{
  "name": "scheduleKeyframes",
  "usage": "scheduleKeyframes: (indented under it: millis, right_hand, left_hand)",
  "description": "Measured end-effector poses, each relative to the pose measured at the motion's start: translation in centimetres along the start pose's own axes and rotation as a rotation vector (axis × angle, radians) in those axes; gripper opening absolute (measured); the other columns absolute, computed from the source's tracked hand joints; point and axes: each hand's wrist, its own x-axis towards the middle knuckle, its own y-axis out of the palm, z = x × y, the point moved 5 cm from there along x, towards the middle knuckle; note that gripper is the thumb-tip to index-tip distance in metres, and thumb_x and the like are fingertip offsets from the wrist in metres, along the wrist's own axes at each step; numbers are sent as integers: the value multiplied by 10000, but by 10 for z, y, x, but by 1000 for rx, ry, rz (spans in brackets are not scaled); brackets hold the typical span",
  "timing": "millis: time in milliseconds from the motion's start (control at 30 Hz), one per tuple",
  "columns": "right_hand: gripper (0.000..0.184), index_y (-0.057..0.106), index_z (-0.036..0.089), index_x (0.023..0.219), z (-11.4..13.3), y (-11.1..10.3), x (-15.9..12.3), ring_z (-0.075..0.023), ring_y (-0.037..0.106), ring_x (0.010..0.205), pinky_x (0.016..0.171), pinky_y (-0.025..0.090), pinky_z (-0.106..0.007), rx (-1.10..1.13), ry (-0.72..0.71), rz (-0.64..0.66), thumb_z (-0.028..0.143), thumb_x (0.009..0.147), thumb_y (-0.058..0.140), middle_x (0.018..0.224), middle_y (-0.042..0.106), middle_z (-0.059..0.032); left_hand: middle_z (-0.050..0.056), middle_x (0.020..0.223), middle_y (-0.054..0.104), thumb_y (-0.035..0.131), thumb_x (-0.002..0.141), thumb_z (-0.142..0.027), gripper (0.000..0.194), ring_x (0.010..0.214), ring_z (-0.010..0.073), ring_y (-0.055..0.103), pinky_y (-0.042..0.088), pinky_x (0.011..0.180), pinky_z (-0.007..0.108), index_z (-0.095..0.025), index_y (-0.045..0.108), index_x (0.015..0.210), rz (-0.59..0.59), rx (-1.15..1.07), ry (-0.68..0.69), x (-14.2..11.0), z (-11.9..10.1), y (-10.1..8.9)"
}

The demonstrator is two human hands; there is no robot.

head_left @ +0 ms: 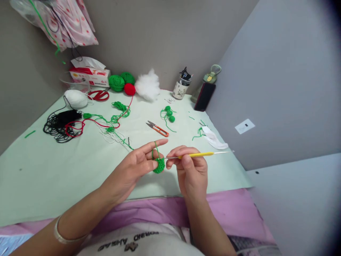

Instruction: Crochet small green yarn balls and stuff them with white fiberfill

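My left hand (138, 161) pinches a small green crochet piece (159, 166) between thumb and fingers. Green yarn (157, 149) runs over its outstretched index finger down to the piece. My right hand (192, 170) grips a crochet hook (199, 154) with a yellow handle, held nearly level. The hook's left metal end meets the top edge of the green piece; its exact tip is too small to make out. The other metal end sticks out to the right. Both hands are above the table's front part.
Orange thread snips (157, 128) lie beyond my hands, with small green crocheted balls (169, 114) behind. Black yarn (62, 122), red scissors (99, 95) and a tissue box (90, 76) are left. White stuffing (148, 85), a cup (181, 88), a phone (205, 96) and a bottle (212, 74) stand at the back.
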Motion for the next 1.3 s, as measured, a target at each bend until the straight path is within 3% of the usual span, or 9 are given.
scheduleKeyframes:
  millis: [233,467,900,1100,1300]
  right_hand:
    - [133,784,279,962,4,2,-4,-177,680,790,650,575,-318,-76,-130,-10,290,974,652,888,732,-39]
    - [151,788,287,980,4,1,-6,-167,674,873,681,565,-286,-76,-158,-47,248,983,642,887,723,-27]
    - [196,748,228,921,3,-1,-3,-136,701,722,644,603,-268,77,-20,-44,294,1015,589,829,716,-14]
    - [192,750,237,969,8,-2,-11,-148,707,826,669,617,-282,-81,-134,-122,255,1026,568,890,709,-22]
    - [202,765,275,1056,10,7,-16,-175,694,905,678,575,-304,-204,-237,-47,230,1022,571,989,759,-43]
  left_hand:
    - [15,954,691,800,837,-265,444,945,165,629,464,914,294,-264,713,1272,-48,33,31,-1,2,1]
    - [33,1013,720,817,821,-305,363,991,182,622,470,931,303,-255,758,1176,-66,56,21,-1,5,0]
    - [-1,910,661,767,877,-333,258,864,136,584,439,836,254,-288,773,1131,-77,116,31,-3,6,-3]
    - [-24,906,662,759,892,-313,227,876,113,597,453,836,224,-319,777,1118,-73,130,63,-4,4,-3]
    - [-11,948,693,757,893,-296,264,923,129,634,471,874,241,-309,760,1158,-68,113,70,-3,5,-2]
